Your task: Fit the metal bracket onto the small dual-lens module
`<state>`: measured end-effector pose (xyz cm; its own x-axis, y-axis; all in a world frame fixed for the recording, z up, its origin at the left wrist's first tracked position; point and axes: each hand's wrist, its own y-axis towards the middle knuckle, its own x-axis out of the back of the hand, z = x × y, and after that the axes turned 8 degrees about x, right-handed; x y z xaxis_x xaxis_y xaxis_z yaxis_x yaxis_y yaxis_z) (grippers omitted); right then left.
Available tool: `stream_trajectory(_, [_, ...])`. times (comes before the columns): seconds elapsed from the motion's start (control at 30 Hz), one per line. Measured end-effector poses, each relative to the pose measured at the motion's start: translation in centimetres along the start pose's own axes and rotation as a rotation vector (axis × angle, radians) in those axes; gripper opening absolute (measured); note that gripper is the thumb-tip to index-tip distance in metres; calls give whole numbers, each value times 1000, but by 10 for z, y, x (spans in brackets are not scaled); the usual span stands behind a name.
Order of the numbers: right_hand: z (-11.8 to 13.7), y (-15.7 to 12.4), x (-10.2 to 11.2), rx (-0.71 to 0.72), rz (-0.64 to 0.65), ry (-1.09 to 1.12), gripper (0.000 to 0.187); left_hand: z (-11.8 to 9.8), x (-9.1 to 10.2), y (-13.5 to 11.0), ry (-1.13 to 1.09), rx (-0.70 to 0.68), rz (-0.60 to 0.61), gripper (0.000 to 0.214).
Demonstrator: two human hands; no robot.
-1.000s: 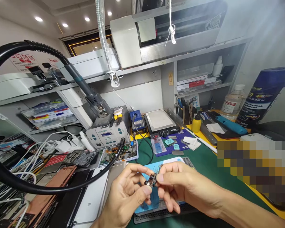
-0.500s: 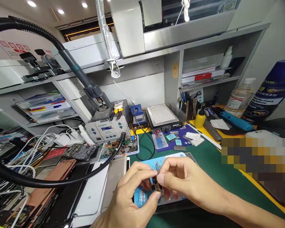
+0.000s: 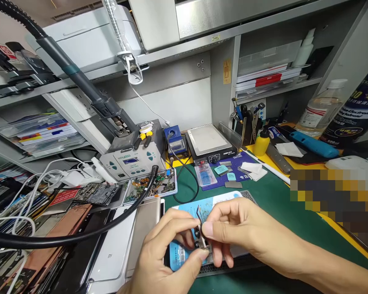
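A small dual camera module (image 3: pixel 198 239) with two round black lenses and a thin dark flex strip is held up in front of me. My left hand (image 3: pixel 162 249) grips its ends between thumb and fingers. My right hand (image 3: pixel 245 228) is closed with thumb and forefinger at the module's right side, by the strip; its lower fingers are curled beneath. Below both hands lies a blue and white printed card (image 3: pixel 179 259), partly covered by them, on a perforated dark plate (image 3: pixel 249 197). The exact spot under my right fingertips is hidden.
A green mat (image 3: pixel 282 212) covers the bench. To the left are phones (image 3: pixel 110 253), a tray of small boards (image 3: pixel 168 183) and a black hose (image 3: pixel 79 241) crossing low. A soldering station (image 3: pixel 131 159) and a hot plate (image 3: pixel 208 141) stand behind. Bottles (image 3: pixel 319 108) are at right.
The view has tilted down and shifted slightly. The camera module has turned so both lenses show more plainly, and my left fingers have shifted a little; both hands keep their hold.
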<state>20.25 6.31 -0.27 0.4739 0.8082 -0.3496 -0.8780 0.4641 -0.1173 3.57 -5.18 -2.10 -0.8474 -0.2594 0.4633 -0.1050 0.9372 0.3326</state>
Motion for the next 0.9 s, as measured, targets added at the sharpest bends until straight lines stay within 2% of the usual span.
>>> stream_trajectory(0.43, [-2,2,3,-50,15,122,33,-2,0,-2,27,20,-6,42])
stream_trajectory(0.53, [-4,1,4,-54,24,120,33,-1,0,-3,100,-19,-18,41])
stream_trajectory(0.73, [-7,4,5,-53,47,121,30,8,5,-8,294,-183,-63,49])
stream_trajectory(0.8, [-7,4,5,-53,55,136,29,10,3,-10,339,-202,-92,49])
stream_trajectory(0.9, [-7,3,4,-47,70,148,30,10,-4,-12,332,-158,-207,42])
